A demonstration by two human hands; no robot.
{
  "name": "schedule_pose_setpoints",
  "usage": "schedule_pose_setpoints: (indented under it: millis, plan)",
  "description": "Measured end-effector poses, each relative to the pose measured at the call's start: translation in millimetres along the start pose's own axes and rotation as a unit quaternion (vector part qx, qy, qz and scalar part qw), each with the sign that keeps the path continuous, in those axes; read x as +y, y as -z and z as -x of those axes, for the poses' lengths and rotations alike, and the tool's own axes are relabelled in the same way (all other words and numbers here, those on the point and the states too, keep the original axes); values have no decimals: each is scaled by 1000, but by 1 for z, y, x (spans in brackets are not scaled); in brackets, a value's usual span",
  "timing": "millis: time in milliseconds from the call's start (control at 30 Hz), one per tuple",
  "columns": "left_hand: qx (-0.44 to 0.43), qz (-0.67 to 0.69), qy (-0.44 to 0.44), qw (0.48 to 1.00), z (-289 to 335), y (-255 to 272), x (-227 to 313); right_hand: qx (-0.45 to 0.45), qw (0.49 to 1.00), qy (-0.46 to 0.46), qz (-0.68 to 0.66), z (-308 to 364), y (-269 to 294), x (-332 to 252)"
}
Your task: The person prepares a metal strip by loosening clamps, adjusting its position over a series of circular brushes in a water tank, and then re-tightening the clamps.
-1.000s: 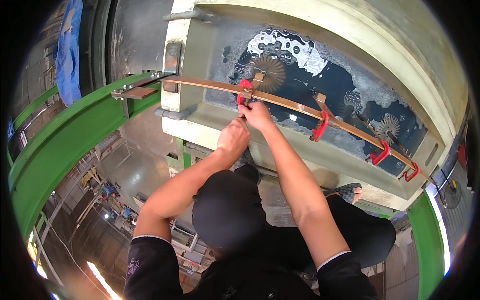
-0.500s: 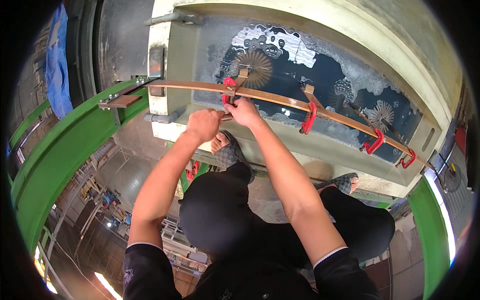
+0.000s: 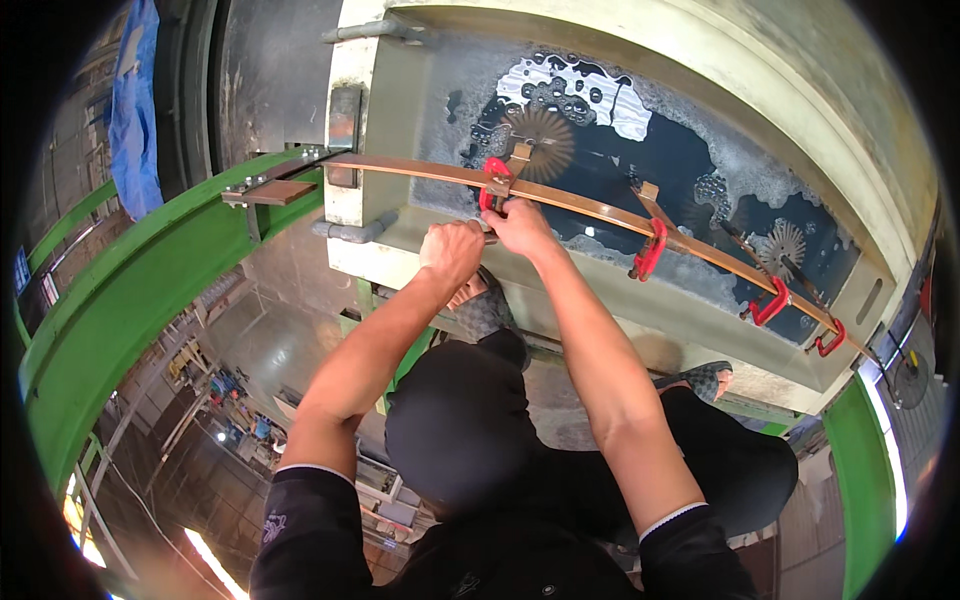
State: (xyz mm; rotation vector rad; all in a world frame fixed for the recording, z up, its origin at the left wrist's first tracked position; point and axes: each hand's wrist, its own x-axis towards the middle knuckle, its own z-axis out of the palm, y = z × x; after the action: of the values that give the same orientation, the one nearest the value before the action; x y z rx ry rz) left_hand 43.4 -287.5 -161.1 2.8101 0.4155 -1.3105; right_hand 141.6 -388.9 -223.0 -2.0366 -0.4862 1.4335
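A long copper bar spans the liquid-filled tank. My right hand is closed at the lower end of the leftmost red C-clamp, which grips the bar and a crosswise copper hanger. My left hand, just left of and below the right, is fisted around a short metal rod whose end shows between the hands. Whether the rod is the clamp's screw or a separate tool is hard to tell. Below this hanger, a fan-shaped ring of blades shows in the dark liquid.
More red C-clamps sit along the bar to the right. A second bladed disc lies in the foamy liquid. The pale tank rim runs beside my feet. A green beam curves at left; grey pipes meet the tank wall.
The whole scene has shifted to the right in view. My left fist has turned and moved slightly closer to the clamp, while my right hand keeps its place on it.
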Motion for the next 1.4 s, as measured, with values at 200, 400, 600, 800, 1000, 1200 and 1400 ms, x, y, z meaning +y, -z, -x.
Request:
schedule_pose_setpoints:
  millis: [200, 400, 600, 800, 1000, 1200, 1400]
  plan:
    - [29, 73, -128, 989, -27, -13, -30, -42, 998, -43, -10, 8, 17, -10]
    - [174, 271, -133, 937, -49, -69, -29, -9, 999, -34, 31, 12, 9, -18]
    - [363, 322, 16, 874, -45, -89, 23, 29, 999, -4, -16, 11, 4, 3]
    - [413, 412, 75, 809, -41, -93, 30, 8, 999, -28, -16, 9, 4, -8]
    - [273, 621, -13, 735, -56, -102, 40, -19, 998, -43, -31, 6, 8, 1]
    - [46, 973, 121, 189, -55, -128, 103, -89, 994, -67, -3, 2, 10, -30]
    - [-122, 978, 104, 131, -4, -55, 96, -100, 987, -119, -46, 8, 30, -19]
